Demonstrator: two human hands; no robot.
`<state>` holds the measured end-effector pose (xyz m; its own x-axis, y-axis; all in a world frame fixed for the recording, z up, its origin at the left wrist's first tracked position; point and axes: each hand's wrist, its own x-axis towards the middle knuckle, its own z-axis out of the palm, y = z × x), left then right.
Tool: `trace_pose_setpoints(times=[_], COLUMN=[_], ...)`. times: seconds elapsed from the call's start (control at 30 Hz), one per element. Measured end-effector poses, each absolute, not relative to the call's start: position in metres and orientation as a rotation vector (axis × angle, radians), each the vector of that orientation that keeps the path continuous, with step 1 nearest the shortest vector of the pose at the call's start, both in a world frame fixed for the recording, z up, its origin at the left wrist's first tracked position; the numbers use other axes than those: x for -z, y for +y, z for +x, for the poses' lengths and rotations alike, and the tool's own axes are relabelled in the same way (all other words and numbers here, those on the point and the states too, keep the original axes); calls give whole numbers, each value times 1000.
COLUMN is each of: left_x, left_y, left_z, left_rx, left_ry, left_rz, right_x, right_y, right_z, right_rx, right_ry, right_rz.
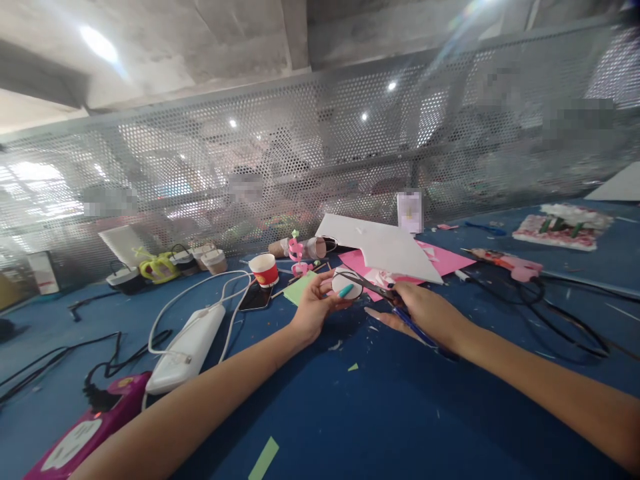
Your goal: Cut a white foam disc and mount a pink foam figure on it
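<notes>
My left hand (316,301) pinches a small round white piece (346,285) just above the blue table (380,413); its nails are teal. My right hand (423,312) grips black scissors with blue handles (385,293). The scissor blades point left and meet the edge of the white piece. Behind the hands lie pink paper (445,261) and a large white sheet (385,248).
A white power bank (187,347) with white cables, a phone (255,297), a red paper cup (265,270), a green paper scrap (300,288) and a pink curled craft (297,257) lie to the left. A glue gun (510,263) with black cord lies right. Perforated metal screen behind.
</notes>
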<state>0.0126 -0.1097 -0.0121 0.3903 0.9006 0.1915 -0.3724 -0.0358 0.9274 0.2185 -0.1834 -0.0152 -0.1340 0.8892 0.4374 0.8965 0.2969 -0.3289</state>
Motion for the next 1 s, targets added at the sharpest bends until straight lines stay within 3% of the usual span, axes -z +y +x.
trace_pose_setpoints(times=[1.0], left_x=[11], left_y=[-113], left_z=[12], left_rx=[-1051], left_ry=[506], left_rz=[1287], right_x=[8], right_y=[-191], right_z=[216], right_rx=[180], right_ry=[-2093], right_rz=[-1589])
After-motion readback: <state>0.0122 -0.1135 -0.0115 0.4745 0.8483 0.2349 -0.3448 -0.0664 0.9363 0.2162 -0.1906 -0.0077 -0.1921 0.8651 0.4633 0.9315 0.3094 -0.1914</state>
